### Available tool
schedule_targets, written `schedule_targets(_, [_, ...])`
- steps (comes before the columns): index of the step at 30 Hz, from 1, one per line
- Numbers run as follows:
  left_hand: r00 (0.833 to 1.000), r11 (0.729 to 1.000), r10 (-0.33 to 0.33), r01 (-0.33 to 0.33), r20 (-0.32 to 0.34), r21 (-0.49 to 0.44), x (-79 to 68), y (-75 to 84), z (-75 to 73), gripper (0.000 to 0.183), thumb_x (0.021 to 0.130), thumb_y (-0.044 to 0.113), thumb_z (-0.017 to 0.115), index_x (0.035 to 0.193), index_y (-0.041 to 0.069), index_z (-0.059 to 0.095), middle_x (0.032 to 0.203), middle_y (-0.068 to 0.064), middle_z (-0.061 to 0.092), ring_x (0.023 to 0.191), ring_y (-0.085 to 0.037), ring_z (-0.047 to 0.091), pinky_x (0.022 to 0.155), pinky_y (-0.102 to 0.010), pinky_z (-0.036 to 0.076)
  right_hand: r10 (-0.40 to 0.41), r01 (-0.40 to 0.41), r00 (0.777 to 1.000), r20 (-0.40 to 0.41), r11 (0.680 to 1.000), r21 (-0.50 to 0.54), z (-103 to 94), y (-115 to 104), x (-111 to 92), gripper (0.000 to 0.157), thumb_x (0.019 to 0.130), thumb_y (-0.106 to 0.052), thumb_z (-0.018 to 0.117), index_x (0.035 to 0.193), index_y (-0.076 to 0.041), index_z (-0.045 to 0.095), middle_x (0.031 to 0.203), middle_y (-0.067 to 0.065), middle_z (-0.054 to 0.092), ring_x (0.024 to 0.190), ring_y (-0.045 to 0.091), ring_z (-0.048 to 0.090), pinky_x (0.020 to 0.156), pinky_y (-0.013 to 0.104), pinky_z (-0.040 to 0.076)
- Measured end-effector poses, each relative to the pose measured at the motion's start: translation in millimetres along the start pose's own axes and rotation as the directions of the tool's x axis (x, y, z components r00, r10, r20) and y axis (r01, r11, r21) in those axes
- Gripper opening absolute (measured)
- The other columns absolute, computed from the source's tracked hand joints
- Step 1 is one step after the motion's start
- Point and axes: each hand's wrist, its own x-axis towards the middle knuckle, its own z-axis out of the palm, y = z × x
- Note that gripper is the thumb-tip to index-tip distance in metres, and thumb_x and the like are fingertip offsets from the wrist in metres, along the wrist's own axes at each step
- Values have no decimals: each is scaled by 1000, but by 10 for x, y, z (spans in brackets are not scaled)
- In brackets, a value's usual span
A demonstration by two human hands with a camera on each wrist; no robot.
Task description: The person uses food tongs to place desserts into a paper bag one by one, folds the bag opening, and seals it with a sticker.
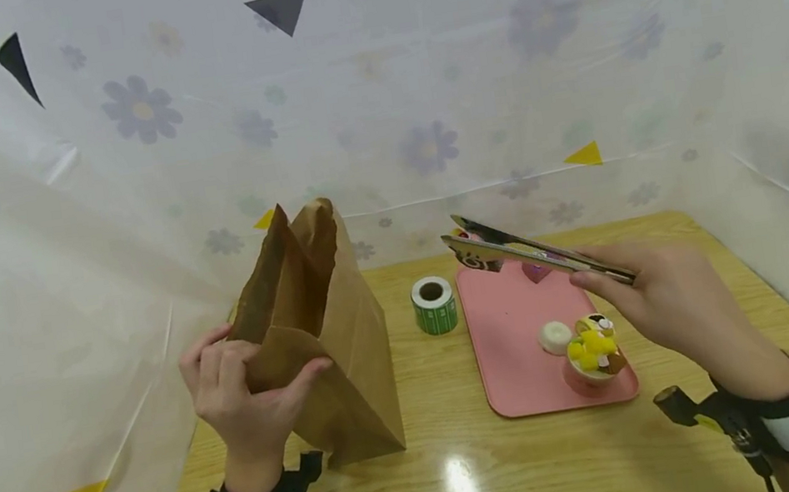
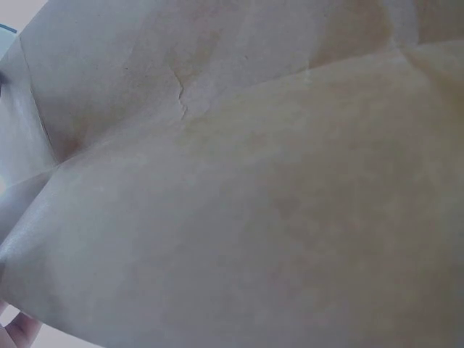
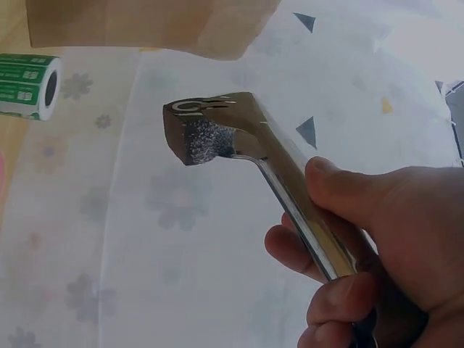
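Note:
My left hand (image 1: pixel 240 389) grips the near rim of a brown paper bag (image 1: pixel 362 368), thumb on one side and fingers on the other. The bag stands upright with its mouth spread; its inside bottom is hidden. In the left wrist view, brown paper (image 2: pixel 254 217) fills nearly everything. My right hand (image 1: pixel 674 295) holds metal tongs (image 1: pixel 532 252) pointing left above the pink tray (image 1: pixel 511 347). Between the tong tips is a small dark, cake-like piece (image 3: pixel 199 138) with a speckled side, raised in the air to the right of the bag.
On the tray are a cup (image 1: pixel 592 361) topped with yellow pieces, a round whitish item (image 1: pixel 555 337) and a purple item (image 1: pixel 536 271) partly behind the tongs. A green-and-white label roll (image 1: pixel 435 306) stands between bag and tray. Floral plastic sheeting (image 1: pixel 418 91) surrounds the wooden table (image 1: pixel 427 477).

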Motion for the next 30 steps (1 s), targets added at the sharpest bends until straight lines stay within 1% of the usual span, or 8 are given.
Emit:
schedule_targets(3, [1000, 1000, -1, 1, 0, 2, 0, 0, -5, 85, 74, 80, 77, 67, 0, 49, 62, -17, 48, 73, -44, 58, 94, -48, 48, -35, 36, 998, -57, 999, 8, -24, -85, 112, 39, 84, -23, 87, 122, -16, 80, 86, 3, 79, 50, 1, 29, 47, 22, 20])
schedule_targets(8, [1000, 1000, -1, 1, -3, 2, 4, 12, -6, 85, 74, 79, 77, 68, 0, 49, 62, -17, 48, 74, -44, 58, 94, -48, 48, -115, 120, 982, -151, 992, 29, -60, -260, 261, 39, 88, -31, 84, 123, -14, 79, 100, 9, 82, 48, 0, 37, 47, 20, 24])
schedule_targets(11, [1000, 1000, -1, 1, -2, 1, 9, 17, -5, 85, 74, 79, 77, 68, 0, 49, 62, -17, 48, 74, -44, 58, 94, -48, 48, -144, 152, 977, -157, 988, 39, -79, -379, 331, 39, 92, -34, 81, 124, -13, 78, 105, 10, 81, 50, 3, 45, 48, 20, 27])
schedule_targets(15, [1000, 1000, 2, -2, -3, -6, 15, 25, 3, 84, 74, 79, 77, 67, 0, 48, 62, -16, 47, 73, -44, 57, 94, -48, 48, -183, 194, 970, -158, 979, 58, -91, -508, 419, 40, 90, -26, 83, 126, -12, 77, 99, 7, 81, 52, 8, 53, 48, 21, 31])
schedule_targets(18, [1000, 1000, 2, -2, -5, -11, 20, 30, 12, 84, 74, 79, 77, 67, 0, 48, 61, -16, 46, 72, -43, 57, 94, -48, 48, -213, 229, 962, -173, 970, 81, -89, -599, 502, 42, 86, -19, 85, 127, -11, 76, 85, 0, 79, 53, 9, 61, 48, 21, 35])
schedule_targets(20, [1000, 1000, 0, 0, -5, -12, 22, 32, 14, 84, 74, 79, 77, 67, 0, 48, 61, -16, 46, 72, -43, 57, 94, -47, 49, -240, 262, 951, -197, 961, 94, -74, -656, 567, 39, 90, -24, 82, 126, -10, 77, 87, 1, 79, 55, 10, 66, 49, 22, 40])
schedule_targets(25, [1000, 1000, 0, 0, -2, 0, 21, 32, 6, 84, 75, 79, 77, 67, 0, 48, 61, -16, 46, 69, -42, 56, 95, -46, 49, -273, 312, 932, -239, 939, 147, -10, -803, 719, 38, 95, -32, 78, 125, -10, 77, 101, 7, 81, 64, 13, 72, 53, 26, 52])
schedule_targets(30, [1000, 1000, 6, -6, 0, 2, 27, 30, 6, 83, 75, 78, 77, 67, 0, 49, 60, -15, 47, 65, -41, 55, 96, -46, 50, -281, 330, 929, -239, 923, 198, 65, -936, 812, 39, 87, -20, 85, 124, -10, 78, 98, 7, 81, 63, 12, 67, 52, 25, 49])
